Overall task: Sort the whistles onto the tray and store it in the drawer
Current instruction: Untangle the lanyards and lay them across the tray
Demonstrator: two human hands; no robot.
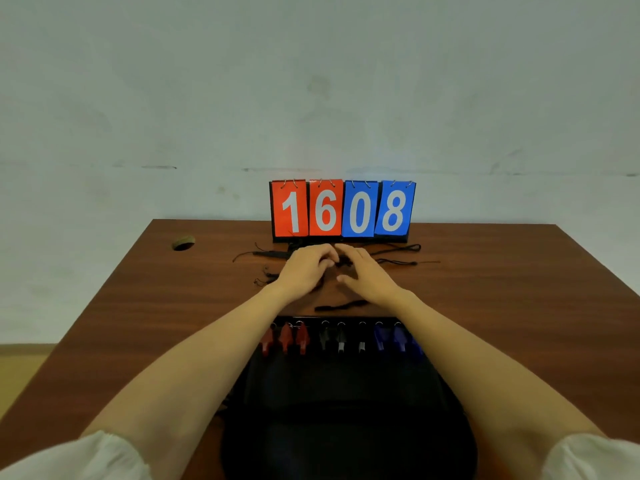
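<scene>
A black tray (pixel 343 379) lies on the desk near me with a row of whistles along its far edge: red whistles (pixel 286 337) at the left, black whistles (pixel 341 339) in the middle, blue whistles (pixel 398 339) at the right. Beyond the tray, black lanyard cords (pixel 398 252) are strewn in front of the scoreboard. My left hand (pixel 304 268) and my right hand (pixel 363 271) meet over a small dark bundle of cords (pixel 343 261). The left fingers are curled and pinch it; the right fingers reach to it, thumb spread.
A flip scoreboard (pixel 342 209) reading 1608 stands at the desk's far edge against the wall. A round cable hole (pixel 183 242) sits at the far left of the brown desk (pixel 519 306). One loose cord (pixel 341 305) lies just beyond the tray.
</scene>
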